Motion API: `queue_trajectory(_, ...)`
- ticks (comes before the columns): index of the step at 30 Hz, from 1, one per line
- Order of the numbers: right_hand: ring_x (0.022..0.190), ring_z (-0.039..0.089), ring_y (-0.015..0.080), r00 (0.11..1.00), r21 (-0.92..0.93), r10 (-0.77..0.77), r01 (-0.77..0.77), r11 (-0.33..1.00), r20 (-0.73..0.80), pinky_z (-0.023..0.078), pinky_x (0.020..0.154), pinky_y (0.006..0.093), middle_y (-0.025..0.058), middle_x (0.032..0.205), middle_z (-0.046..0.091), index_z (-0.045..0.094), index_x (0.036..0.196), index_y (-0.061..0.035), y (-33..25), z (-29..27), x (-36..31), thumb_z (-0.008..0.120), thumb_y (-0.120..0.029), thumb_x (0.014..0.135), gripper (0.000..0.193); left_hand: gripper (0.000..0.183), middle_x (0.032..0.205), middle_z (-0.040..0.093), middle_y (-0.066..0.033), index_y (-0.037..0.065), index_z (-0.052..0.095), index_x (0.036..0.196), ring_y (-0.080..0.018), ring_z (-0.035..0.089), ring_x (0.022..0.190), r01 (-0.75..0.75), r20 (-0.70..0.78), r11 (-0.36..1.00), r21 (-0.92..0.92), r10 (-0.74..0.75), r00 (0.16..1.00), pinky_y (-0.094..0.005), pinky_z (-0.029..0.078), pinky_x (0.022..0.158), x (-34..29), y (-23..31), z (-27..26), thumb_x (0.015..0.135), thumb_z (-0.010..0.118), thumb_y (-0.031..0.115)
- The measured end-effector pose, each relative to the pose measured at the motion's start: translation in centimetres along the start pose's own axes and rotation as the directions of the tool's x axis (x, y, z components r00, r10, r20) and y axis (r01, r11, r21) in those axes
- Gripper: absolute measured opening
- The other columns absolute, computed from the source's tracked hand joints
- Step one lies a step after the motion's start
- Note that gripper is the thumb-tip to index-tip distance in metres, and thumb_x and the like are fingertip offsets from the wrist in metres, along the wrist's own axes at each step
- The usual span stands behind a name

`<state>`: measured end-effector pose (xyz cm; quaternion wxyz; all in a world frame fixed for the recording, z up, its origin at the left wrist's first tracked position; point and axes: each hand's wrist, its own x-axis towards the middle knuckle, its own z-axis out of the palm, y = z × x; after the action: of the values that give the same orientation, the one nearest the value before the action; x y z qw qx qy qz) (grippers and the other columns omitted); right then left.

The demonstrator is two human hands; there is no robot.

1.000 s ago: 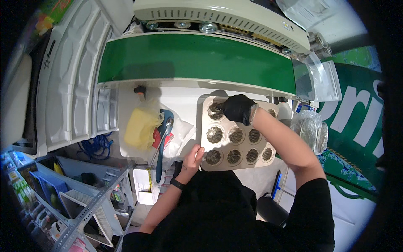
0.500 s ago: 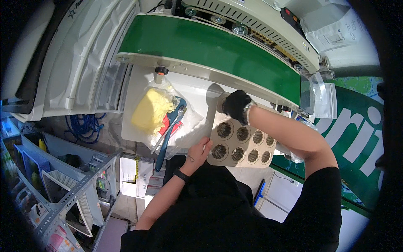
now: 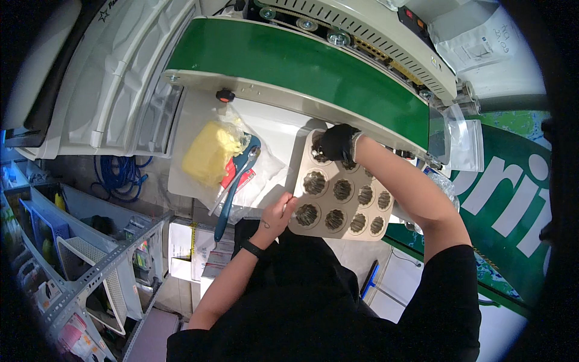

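A beige baking mould pan [image 3: 322, 201] with several fluted cups lies in front of me, its far end beneath the green machine's edge. My bare left hand [image 3: 278, 216] is closed on the pan's near left edge. A black glove covers my right hand [image 3: 339, 143], which is bent down over the far left cups, fingers curled together into one. Small pale bits show by its fingertips; what they hold is hidden. Left of the pan, a block of yellow butter [image 3: 208, 154] in clear plastic lies beside a blue spatula [image 3: 226, 208] and a metal spoon [image 3: 250, 157].
A green-belted machine [image 3: 289, 87] spans the far side, above the white table [image 3: 274, 123]. Grey shelving [image 3: 90, 283] with baskets stands at the lower left, near a coiled blue cable [image 3: 120, 181]. White boxes [image 3: 181, 241] sit below the table. A green sign [image 3: 512, 193] is at right.
The pan and my left hand have shifted slightly left and nearer the butter in the picture. My right hand has turned and settled lower over the far cups.
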<state>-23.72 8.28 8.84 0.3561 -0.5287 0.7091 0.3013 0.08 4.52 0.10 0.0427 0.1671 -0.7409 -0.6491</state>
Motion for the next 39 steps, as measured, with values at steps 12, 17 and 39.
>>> queue_trajectory(12, 0.065, 0.054, 0.0295, 0.877, 0.146, -0.274, 0.355, 0.923, -0.396, 0.045, 0.057, 0.0344, 0.0163, 0.072, 0.055, 0.055, 0.079, -0.0019, 5.5, 1.2, -7.8, 0.051, -0.008, 0.062, 0.018, 0.017, 0.058, 0.044, -0.0074, 0.001, 0.047, 0.078, -0.0105, 0.041, 0.056, 0.101, -0.220, 0.995, -0.011, -0.101, 0.970, -0.0243, 0.036, 0.054, -0.8, 0.4, 1.7, 0.084, 0.042, 0.017)
queue_trajectory(17, 0.069, 0.056, 0.0292, 0.880, 0.232, -0.264, 0.373, 0.898, -0.394, 0.046, 0.059, 0.0350, 0.0156, 0.072, 0.057, 0.057, 0.078, -0.0039, 6.5, 7.1, -7.4, 0.054, -0.010, 0.059, 0.020, 0.018, 0.062, 0.046, -0.0076, 0.000, 0.047, 0.078, -0.0105, 0.042, 0.059, 0.079, -0.189, 0.995, -0.061, -0.090, 0.978, -0.0242, 0.037, 0.056, -0.5, 1.2, 1.8, 0.083, 0.044, 0.017)
queue_trajectory(39, 0.070, 0.059, 0.0227, 0.949, 0.018, -0.166, 0.177, 0.984, -0.270, 0.045, 0.055, 0.0373, 0.0097, 0.073, 0.061, 0.063, 0.070, -0.0117, 5.4, 8.6, -7.0, 0.050, -0.021, 0.065, 0.016, 0.023, 0.060, 0.047, -0.0065, 0.002, 0.047, 0.077, -0.0113, 0.042, 0.057, 0.225, -0.324, 0.964, 0.140, -0.170, 0.930, -0.0248, 0.036, 0.053, -0.5, 2.7, 3.1, 0.084, 0.042, 0.024)
